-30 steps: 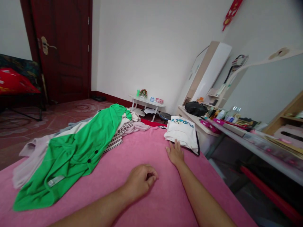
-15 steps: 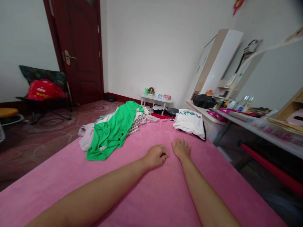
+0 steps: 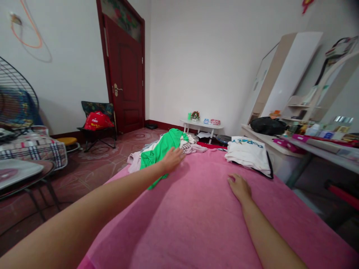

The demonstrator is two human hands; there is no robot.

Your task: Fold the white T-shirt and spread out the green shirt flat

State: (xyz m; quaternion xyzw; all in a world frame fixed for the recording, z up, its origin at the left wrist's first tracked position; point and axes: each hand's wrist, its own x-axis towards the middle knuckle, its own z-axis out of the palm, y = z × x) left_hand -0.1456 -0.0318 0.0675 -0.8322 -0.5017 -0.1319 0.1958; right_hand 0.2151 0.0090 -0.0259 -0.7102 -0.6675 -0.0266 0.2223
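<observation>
My left hand [image 3: 174,160] is open, fingers apart, in front of the pile of clothes on the bed; whether it touches them I cannot tell. A green shirt [image 3: 157,152] lies spread on top of that pile, partly hidden by my hand and forearm. Beside it show a striped garment [image 3: 185,146] and pale pink cloth [image 3: 134,158]. My right hand [image 3: 240,186] sits low over the pink bedspread [image 3: 196,209], fingers loosely bent and apart, holding nothing. Just beyond it lies a stack of folded clothes [image 3: 246,155], with a white printed shirt uppermost.
A dressing table [image 3: 316,147] with bottles and a mirror stands along the right. Behind the bed is a low white table [image 3: 202,124]. To the left are a folding chair [image 3: 98,106] with a red bag [image 3: 98,121], a yellow stool [image 3: 67,141] and a fan [image 3: 17,86].
My left hand has moved forward and left toward the green shirt, and its fingers have opened. My right hand stays near the folded stack. The view has turned left.
</observation>
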